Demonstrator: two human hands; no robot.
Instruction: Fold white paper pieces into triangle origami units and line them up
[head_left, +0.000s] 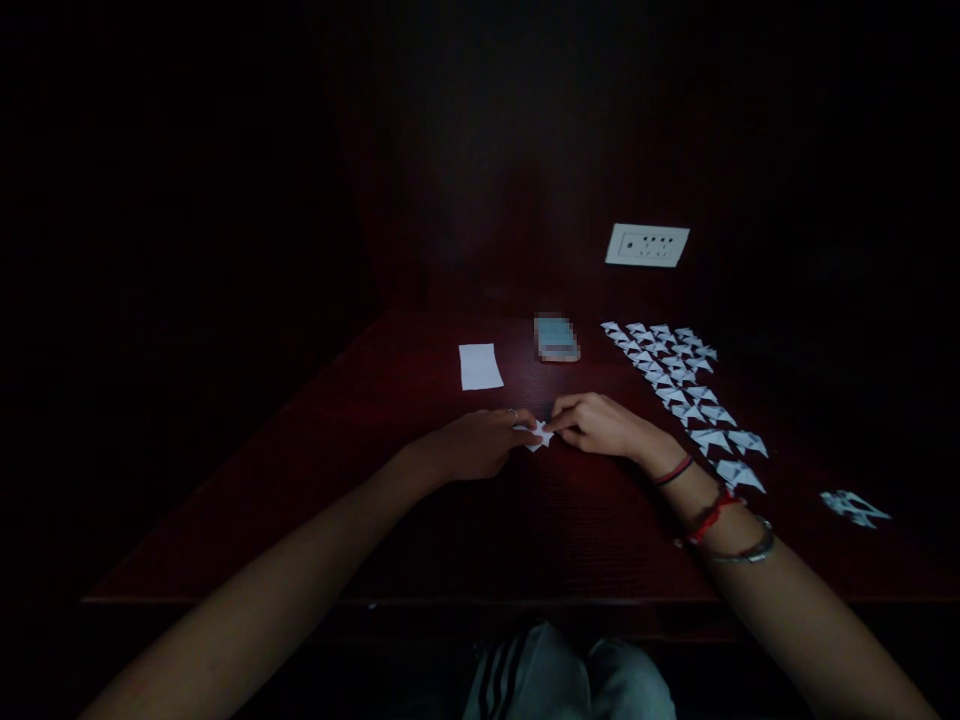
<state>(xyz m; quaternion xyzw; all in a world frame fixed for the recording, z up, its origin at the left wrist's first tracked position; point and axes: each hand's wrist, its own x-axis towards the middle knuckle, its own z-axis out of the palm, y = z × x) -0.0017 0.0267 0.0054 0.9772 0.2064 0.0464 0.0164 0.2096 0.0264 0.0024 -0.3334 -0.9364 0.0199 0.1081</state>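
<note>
Seen from the head camera, a person seated at a dark red table (420, 520) in a dimly lit room works a small folded paper piece (537, 435) between both hands. The left hand (476, 445) closes its fingertips on the piece's left edge, a ring showing on one finger; the right hand (600, 425) pinches the right edge, thumb and forefinger meeting on the paper. The piece sits low over the table at centre, just in front of the person.

To the right, rows of finished folded pieces (679, 385) run in a double line from near the table's far edge back toward the right wrist, which carries red cords and a metal bangle (739, 552). A few more folded pieces (855, 507) lie well apart at the far right. Beyond the hands lie a blank white paper slip (480, 366) and, beside it, a phone (556, 338). A white wall socket (647, 245) is set in the panel behind.

Judging by the grip, the fold in hand calls for both pinches to stay close to the crease, edges lined up before pressing, and the paper kept flat against the tabletop so the small piece does not twist; the low light makes careful alignment by touch the safer course.
</note>
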